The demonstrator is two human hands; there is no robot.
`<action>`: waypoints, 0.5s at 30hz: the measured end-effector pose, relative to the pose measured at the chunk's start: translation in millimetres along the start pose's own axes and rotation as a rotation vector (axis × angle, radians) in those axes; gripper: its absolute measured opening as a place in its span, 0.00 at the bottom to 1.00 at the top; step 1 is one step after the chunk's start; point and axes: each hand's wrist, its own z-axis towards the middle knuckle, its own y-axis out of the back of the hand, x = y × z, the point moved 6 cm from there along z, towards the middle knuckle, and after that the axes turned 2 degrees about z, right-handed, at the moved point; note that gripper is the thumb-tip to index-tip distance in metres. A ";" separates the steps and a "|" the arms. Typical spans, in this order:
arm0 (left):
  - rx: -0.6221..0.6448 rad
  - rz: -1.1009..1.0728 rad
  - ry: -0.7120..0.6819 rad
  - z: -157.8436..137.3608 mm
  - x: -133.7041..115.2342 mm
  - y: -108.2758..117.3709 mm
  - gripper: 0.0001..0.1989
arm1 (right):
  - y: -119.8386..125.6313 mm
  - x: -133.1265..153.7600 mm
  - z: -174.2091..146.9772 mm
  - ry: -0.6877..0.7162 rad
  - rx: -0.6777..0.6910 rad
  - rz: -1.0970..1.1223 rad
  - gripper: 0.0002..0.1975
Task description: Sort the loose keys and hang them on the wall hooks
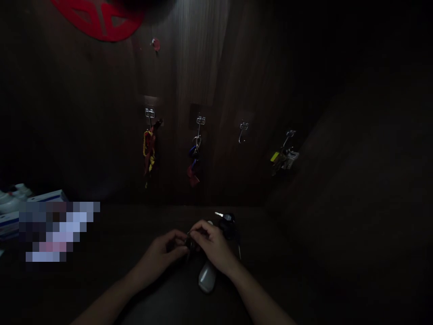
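Note:
My left hand [161,253] and my right hand [211,243] meet low in the middle of the head view. Both are closed in a pinch on a small dark key ring [189,243], mostly hidden by fingers and dim light. A thin piece hangs below it, perhaps a key. Beyond my right hand lies a black car key [228,218] with its metal blade out, other dark items beside it. A pale rounded object [207,277], shaped like a computer mouse, rests under my right wrist; its kind is unclear.
Metal hooks line the dark wooden wall. A red-yellow cord [149,151], a key bunch [194,162] and yellow-tagged keys [282,160] hang from them; one hook [242,132] is bare. Boxes [47,197] and white bottles [11,201] stand left. A red ornament [108,27] is above.

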 end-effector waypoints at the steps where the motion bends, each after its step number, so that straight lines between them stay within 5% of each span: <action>1: -0.007 -0.021 0.004 0.2 -0.9 0.7 0.11 | -1.5 -1.1 -0.2 -0.018 0.015 0.039 0.07; 7: -0.081 -0.097 0.006 1.4 -7.1 8.3 0.11 | -14.5 -7.6 -3.4 -0.079 0.108 0.121 0.24; 15: -0.116 -0.056 0.025 2.5 -8.1 12.0 0.12 | -2.8 -4.7 0.0 0.017 0.005 0.082 0.08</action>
